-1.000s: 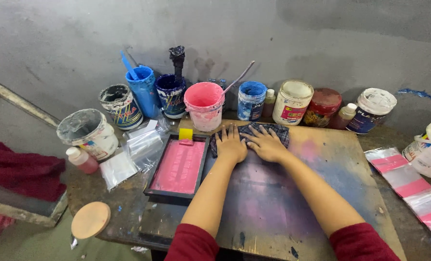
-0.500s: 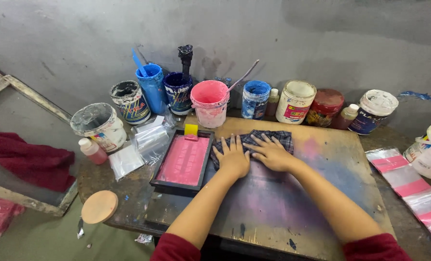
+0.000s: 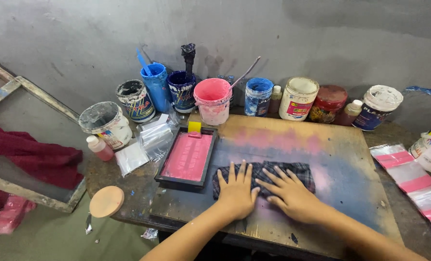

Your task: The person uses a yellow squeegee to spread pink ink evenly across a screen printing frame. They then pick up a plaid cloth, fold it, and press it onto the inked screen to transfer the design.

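A grey plastered wall fills the top of the frame, and below it a worn bench [image 3: 350, 193] stained pink and blue takes up the centre and right. Both hands lie flat on a dark checked cloth [image 3: 300, 171] spread on the bench in the lower middle of the frame. The left hand [image 3: 235, 192] presses on the cloth's left end with its fingers [image 3: 233, 170] open and spread, gripping nothing. The right hand [image 3: 292, 195] rests just beside it, fingers splayed over the cloth's middle, likewise holding nothing.

Just left of the cloth sits a black-framed printing screen [image 3: 189, 157] with a pink-stained mesh, a small yellow block [image 3: 194, 126] at its top edge. A row of paint tubs lines the wall across the upper middle: a pink bucket [image 3: 212, 100], a blue cup [image 3: 155, 84], a white-lidded jar [image 3: 298, 98]. Clear plastic bags [image 3: 155, 137] lie left of the screen. A round wooden lid [image 3: 106, 201] sits at the lower left, and red fabric [image 3: 32, 157] drapes over a wooden frame [image 3: 12, 89] at the far left.
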